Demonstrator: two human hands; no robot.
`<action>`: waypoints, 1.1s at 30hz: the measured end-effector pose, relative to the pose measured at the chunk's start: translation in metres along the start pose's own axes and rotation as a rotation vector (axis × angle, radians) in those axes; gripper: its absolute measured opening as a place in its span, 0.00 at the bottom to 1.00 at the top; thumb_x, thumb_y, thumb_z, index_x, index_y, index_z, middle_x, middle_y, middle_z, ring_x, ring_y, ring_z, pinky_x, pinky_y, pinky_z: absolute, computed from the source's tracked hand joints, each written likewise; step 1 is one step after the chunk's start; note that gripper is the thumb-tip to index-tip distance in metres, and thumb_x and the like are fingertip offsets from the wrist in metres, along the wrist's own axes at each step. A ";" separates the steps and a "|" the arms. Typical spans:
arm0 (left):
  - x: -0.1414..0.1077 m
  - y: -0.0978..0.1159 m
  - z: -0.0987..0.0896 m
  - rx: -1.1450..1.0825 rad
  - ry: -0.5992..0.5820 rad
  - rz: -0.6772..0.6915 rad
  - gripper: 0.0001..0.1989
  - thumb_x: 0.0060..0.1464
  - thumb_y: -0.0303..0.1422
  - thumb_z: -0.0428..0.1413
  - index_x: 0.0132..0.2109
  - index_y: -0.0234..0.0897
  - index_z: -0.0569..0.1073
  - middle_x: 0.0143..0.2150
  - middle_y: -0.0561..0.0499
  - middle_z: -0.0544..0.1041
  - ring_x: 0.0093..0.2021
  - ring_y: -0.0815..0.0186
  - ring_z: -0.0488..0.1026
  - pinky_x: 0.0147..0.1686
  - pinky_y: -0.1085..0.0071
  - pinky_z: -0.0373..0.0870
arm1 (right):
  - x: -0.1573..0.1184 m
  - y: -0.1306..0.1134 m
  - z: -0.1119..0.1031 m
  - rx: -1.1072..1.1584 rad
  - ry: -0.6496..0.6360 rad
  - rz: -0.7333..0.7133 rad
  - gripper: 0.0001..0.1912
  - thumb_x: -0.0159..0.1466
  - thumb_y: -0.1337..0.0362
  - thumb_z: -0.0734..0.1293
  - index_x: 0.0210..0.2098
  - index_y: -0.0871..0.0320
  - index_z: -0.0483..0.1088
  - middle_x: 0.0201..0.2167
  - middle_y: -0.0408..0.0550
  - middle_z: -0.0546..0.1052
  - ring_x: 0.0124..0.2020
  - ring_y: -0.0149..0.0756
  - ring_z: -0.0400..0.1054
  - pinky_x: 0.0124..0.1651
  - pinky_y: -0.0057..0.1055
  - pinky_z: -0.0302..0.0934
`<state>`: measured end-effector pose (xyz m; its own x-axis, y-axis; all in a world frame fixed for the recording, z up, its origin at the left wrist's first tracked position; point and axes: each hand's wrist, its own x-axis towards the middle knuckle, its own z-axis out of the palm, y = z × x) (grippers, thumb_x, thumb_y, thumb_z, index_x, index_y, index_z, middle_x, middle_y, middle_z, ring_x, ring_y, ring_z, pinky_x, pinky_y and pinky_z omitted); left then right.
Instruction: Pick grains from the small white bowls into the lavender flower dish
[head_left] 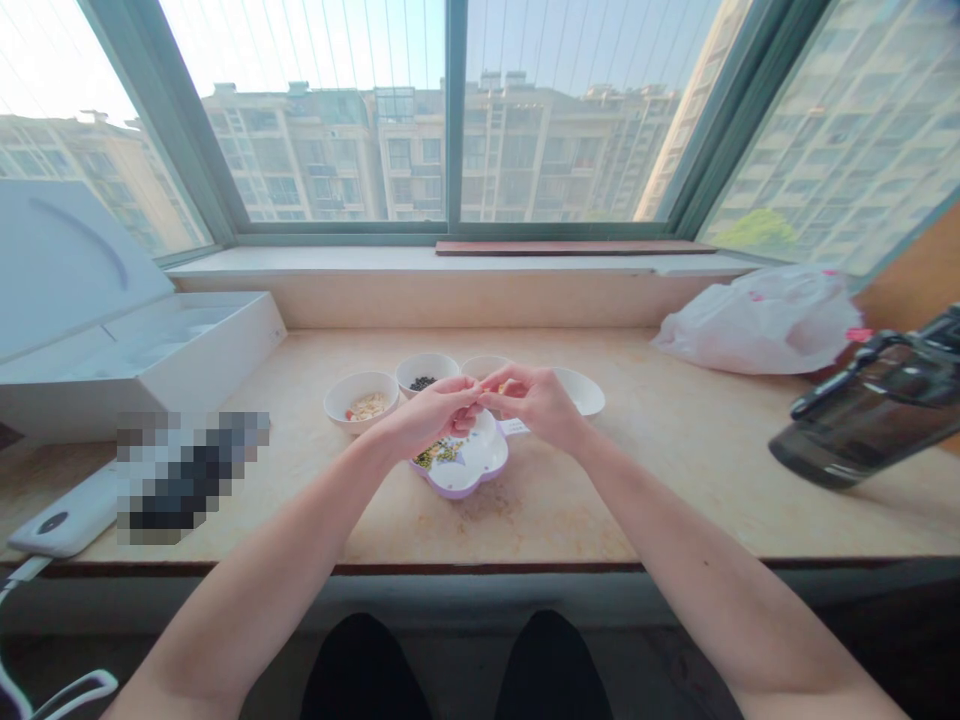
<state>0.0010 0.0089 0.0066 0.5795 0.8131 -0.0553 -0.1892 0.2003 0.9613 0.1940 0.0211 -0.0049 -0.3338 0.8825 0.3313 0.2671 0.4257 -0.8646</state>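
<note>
My left hand (439,412) and my right hand (538,402) meet above a white, purple-rimmed scalloped dish (487,455). Thumbs and fingers are pinched together on both sides, around something too small to make out. Green and yellowish beans or grains (439,455) lie in the left part of that dish, partly covered by my left hand. Behind are several white bowls: the left bowl (339,408) holds pale pieces with a reddish bit, and another bowl (427,364) has black beans (421,383). A third bowl (484,365) is mostly hidden by my fingers. Beside my right hand sits a white bowl (589,393).
An open white box (214,350) stands at the left, with a white power bank (71,520) and cable in front. A blurred-out dark object (191,480) lies nearby. To the right are a plastic bag (757,320) and a dark jug (877,410). Windows border the back.
</note>
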 end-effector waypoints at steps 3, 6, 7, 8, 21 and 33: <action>0.001 -0.002 0.001 -0.026 0.021 0.002 0.18 0.52 0.39 0.66 0.34 0.35 0.66 0.28 0.57 0.63 0.24 0.77 0.55 0.25 0.75 0.49 | 0.000 0.004 -0.001 -0.044 0.018 -0.026 0.18 0.58 0.48 0.74 0.38 0.56 0.81 0.32 0.49 0.81 0.28 0.35 0.72 0.30 0.32 0.66; 0.001 -0.001 0.001 -0.015 0.031 0.018 0.16 0.51 0.38 0.66 0.33 0.35 0.67 0.27 0.57 0.63 0.25 0.76 0.57 0.26 0.75 0.51 | 0.001 0.004 -0.001 -0.078 0.051 -0.070 0.18 0.60 0.48 0.73 0.37 0.56 0.81 0.34 0.49 0.81 0.27 0.33 0.71 0.31 0.32 0.66; 0.002 0.000 0.000 0.007 0.033 0.029 0.16 0.52 0.38 0.66 0.33 0.35 0.67 0.27 0.57 0.63 0.25 0.76 0.57 0.26 0.74 0.51 | 0.001 0.003 -0.001 -0.097 0.069 -0.081 0.17 0.61 0.48 0.72 0.36 0.56 0.81 0.33 0.48 0.80 0.26 0.33 0.70 0.30 0.31 0.65; 0.002 0.000 0.000 0.046 0.036 0.044 0.15 0.52 0.38 0.65 0.33 0.35 0.67 0.26 0.57 0.63 0.25 0.75 0.57 0.26 0.74 0.52 | 0.001 0.002 -0.001 -0.117 0.086 -0.090 0.17 0.61 0.48 0.72 0.35 0.56 0.81 0.32 0.48 0.80 0.26 0.32 0.69 0.30 0.31 0.64; 0.008 -0.014 -0.022 1.570 -0.054 0.294 0.10 0.61 0.30 0.51 0.37 0.38 0.78 0.41 0.47 0.79 0.43 0.59 0.75 0.43 0.66 0.67 | -0.001 -0.007 -0.006 0.352 -0.412 0.082 0.24 0.62 0.43 0.70 0.29 0.60 0.70 0.23 0.40 0.69 0.22 0.24 0.55 0.26 0.26 0.49; 0.009 -0.012 -0.019 1.601 -0.105 0.154 0.09 0.58 0.27 0.52 0.36 0.37 0.77 0.43 0.49 0.81 0.42 0.62 0.76 0.41 0.70 0.66 | -0.003 -0.010 -0.011 0.520 -0.504 0.150 0.26 0.61 0.41 0.71 0.28 0.59 0.67 0.22 0.39 0.65 0.22 0.25 0.54 0.26 0.26 0.46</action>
<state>-0.0069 0.0245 -0.0106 0.6960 0.7179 0.0165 0.6942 -0.6786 0.2401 0.2021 0.0167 0.0066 -0.7358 0.6713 0.0895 -0.0780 0.0473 -0.9958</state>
